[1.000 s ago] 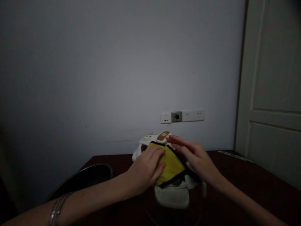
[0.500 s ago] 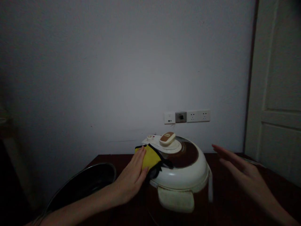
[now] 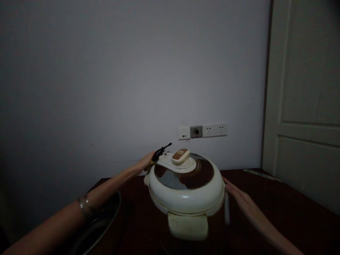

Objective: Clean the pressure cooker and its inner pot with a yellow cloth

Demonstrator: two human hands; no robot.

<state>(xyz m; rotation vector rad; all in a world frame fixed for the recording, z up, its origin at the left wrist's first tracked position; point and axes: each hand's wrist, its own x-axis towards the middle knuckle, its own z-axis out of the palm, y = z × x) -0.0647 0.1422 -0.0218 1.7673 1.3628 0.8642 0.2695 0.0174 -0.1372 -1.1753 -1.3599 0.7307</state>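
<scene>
A round electric pot stands before me with its white-rimmed glass lid [image 3: 186, 198] on. The lid has a cream and brown knob [image 3: 180, 156]. At the lid's back left edge, my left hand [image 3: 146, 161] holds a yellow and black cloth [image 3: 157, 155], whose dark end sticks up beyond the fingers. Most of these fingers are hidden behind the wrist and cloth. My right hand [image 3: 240, 198] lies along the right side of the pot with fingers stretched out, fingertips at the rim. It holds nothing.
A dark pan [image 3: 117, 209] sits on the dark red table [image 3: 138, 212] at left, partly under my left forearm. Wall sockets [image 3: 214, 130] are behind the pot. A thin flat strip [image 3: 261, 174] lies at the back right, near a pale door [image 3: 305, 106].
My left hand has moved with the cloth from the lid's left front to its back left edge. My right hand has come in from the right to the pot's side.
</scene>
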